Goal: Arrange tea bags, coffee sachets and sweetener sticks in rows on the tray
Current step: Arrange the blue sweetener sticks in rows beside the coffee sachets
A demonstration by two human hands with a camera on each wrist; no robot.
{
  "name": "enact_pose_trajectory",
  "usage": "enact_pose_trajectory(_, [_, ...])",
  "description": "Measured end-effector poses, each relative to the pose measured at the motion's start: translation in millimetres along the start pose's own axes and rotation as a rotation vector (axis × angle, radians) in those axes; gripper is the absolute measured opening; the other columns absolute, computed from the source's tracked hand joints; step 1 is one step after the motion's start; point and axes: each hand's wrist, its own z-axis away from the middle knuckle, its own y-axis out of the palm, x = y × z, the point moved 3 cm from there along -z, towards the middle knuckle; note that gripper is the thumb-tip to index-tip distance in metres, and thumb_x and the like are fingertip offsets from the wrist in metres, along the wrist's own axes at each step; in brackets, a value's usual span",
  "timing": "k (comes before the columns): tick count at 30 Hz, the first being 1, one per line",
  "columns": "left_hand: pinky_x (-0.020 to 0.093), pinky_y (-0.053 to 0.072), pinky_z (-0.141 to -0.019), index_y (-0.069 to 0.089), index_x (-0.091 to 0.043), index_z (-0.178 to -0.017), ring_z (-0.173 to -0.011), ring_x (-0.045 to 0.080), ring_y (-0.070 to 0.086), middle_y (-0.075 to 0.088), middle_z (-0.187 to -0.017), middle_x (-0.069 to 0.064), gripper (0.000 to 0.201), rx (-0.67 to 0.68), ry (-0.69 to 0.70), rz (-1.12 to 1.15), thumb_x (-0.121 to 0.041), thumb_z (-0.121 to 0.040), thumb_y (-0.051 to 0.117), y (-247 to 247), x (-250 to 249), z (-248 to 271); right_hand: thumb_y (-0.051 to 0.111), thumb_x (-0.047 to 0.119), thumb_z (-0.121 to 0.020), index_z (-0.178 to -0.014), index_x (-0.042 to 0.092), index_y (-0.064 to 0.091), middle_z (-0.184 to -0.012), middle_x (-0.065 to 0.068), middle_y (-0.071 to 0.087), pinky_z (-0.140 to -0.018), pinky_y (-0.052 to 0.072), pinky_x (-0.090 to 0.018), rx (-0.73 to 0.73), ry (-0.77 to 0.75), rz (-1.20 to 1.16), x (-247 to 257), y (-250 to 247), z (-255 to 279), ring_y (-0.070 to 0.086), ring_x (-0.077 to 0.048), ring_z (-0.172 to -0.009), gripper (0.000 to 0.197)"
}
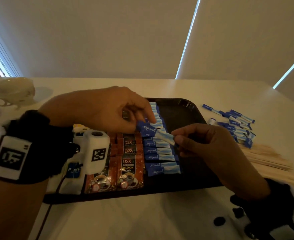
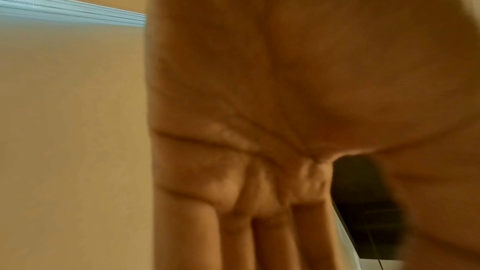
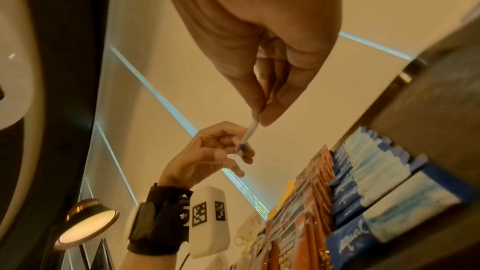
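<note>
Head view: a dark tray sits on a pale table, with a white teacup at 10 o'clock from it, a loose heap of blue sweetener sticks at 3 o'clock off its edge, and a bundle of wooden stirrers just nearer than that heap. On the tray, brown coffee sachets lie overlapped in 2 columns, and a row of blue sweetener sticks runs beside them toward 12 o'clock. The left wrist camera and strap block the tray's left part, where only a scrap of a tea bag shows. The left hand and the right hand each pinch 1 end of a single sweetener stick, held tilted just above the row, the left at its blue end, the right at its pale end.

Left wrist view: a blurred palm of the left hand fills the frame, and its grip cannot be seen here; a dark patch of tray shows at 4 o'clock.

Right wrist view: thumb and forefinger of the right hand nip the stick, whose far end sits in the curled fingers of the left hand. At 4 o'clock lie the coffee sachets and the sweetener row. A round lamp glows at 8 o'clock.
</note>
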Motion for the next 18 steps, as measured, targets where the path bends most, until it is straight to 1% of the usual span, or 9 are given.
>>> enact_pose_trajectory(1, [0.016,0.053,-0.075,0.061,-0.036,-0.11,-0.092,0.003,0.064,0.069,-0.096,-0.013,0.039,0.052,-0.009,-0.011,-0.041,-0.071,0.064,4,-2,1,0.063,0.014,-0.08,-0.084,0.023,0.068,-0.083,0.01,0.071,-0.057,0.05,-0.01,-0.021,-0.031,0.022,0,-1,2,0.067,-0.001,-0.072,0.011])
enact_pose_trajectory(3, [0.016,0.052,-0.074,0.063,-0.034,-0.108,-0.086,0.002,0.064,0.069,-0.089,-0.009,0.03,0.077,-0.009,-0.078,-0.045,-0.08,0.066,12,-8,-3,0.064,0.013,-0.081,-0.085,0.024,0.068,-0.084,0.011,0.071,-0.058,0.05,-0.009,-0.036,-0.068,0.058,1,-2,7,0.067,-0.001,-0.074,0.013])
enact_pose_trajectory(5, [0.02,0.05,-0.074,0.067,-0.028,-0.098,-0.077,0.004,0.064,0.069,-0.078,-0.008,0.017,0.032,-0.008,-0.143,-0.038,-0.086,0.061,17,-11,-10,0.064,0.014,-0.082,-0.086,0.026,0.067,-0.082,0.009,0.071,-0.061,0.052,-0.01,-0.05,-0.107,0.122,1,-4,11,0.067,-0.004,-0.075,0.014])
enact_pose_trajectory(8, [0.015,0.048,-0.067,0.067,-0.027,-0.09,-0.073,0.003,0.064,0.069,-0.075,-0.008,0.008,0.026,-0.042,-0.179,-0.028,-0.086,0.06,18,-10,-12,0.065,0.016,-0.082,-0.087,0.03,0.066,-0.082,0.014,0.069,-0.066,0.052,-0.009,-0.039,-0.115,0.26,-3,-10,15,0.065,0.003,-0.079,0.014])
enact_pose_trajectory(10, [0.012,0.046,-0.066,0.067,-0.031,-0.091,-0.078,-0.002,0.062,0.069,-0.08,-0.012,0.009,-0.026,-0.073,-0.205,-0.031,-0.084,0.062,9,-6,-6,0.064,0.019,-0.084,-0.087,0.034,0.062,-0.084,0.018,0.066,-0.066,0.051,-0.008,0.057,-0.033,0.391,-12,-14,16,0.063,0.007,-0.079,0.016])
enact_pose_trajectory(13, [0.01,0.044,-0.064,0.065,-0.039,-0.094,-0.085,-0.005,0.061,0.068,-0.08,-0.014,0.023,-0.18,-0.068,-0.194,-0.046,-0.073,0.06,-11,-6,8,0.064,0.018,-0.085,-0.088,0.035,0.058,-0.086,0.013,0.065,-0.063,0.05,-0.009,0.221,0.143,0.451,-29,-15,17,0.063,0.006,-0.075,0.018])
enact_pose_trajectory(14, [0.011,0.042,-0.064,0.065,-0.04,-0.094,-0.085,-0.005,0.061,0.068,-0.082,-0.016,0.028,-0.207,-0.066,-0.181,-0.05,-0.069,0.059,-16,-7,13,0.064,0.017,-0.085,-0.09,0.034,0.057,-0.087,0.011,0.066,-0.064,0.051,-0.011,0.255,0.188,0.449,-33,-15,17,0.064,0.004,-0.075,0.019])
enact_pose_trajectory(16, [0.019,0.042,-0.066,0.064,-0.042,-0.095,-0.084,-0.005,0.063,0.068,-0.085,-0.022,0.03,-0.233,-0.051,-0.155,-0.059,-0.07,0.068,-24,-8,21,0.065,0.014,-0.084,-0.092,0.032,0.054,-0.089,0.008,0.066,-0.064,0.052,-0.013,0.289,0.256,0.444,-39,-13,16,0.065,-0.001,-0.076,0.022])
enact_pose_trajectory(18, [0.022,0.044,-0.068,0.064,-0.043,-0.096,-0.083,-0.005,0.064,0.069,-0.083,-0.024,0.038,-0.237,-0.031,-0.154,-0.065,-0.065,0.066,-29,-8,27,0.066,0.013,-0.083,-0.094,0.03,0.052,-0.09,0.006,0.065,-0.063,0.051,-0.014,0.298,0.283,0.473,-41,-11,13,0.064,-0.003,-0.078,0.025])
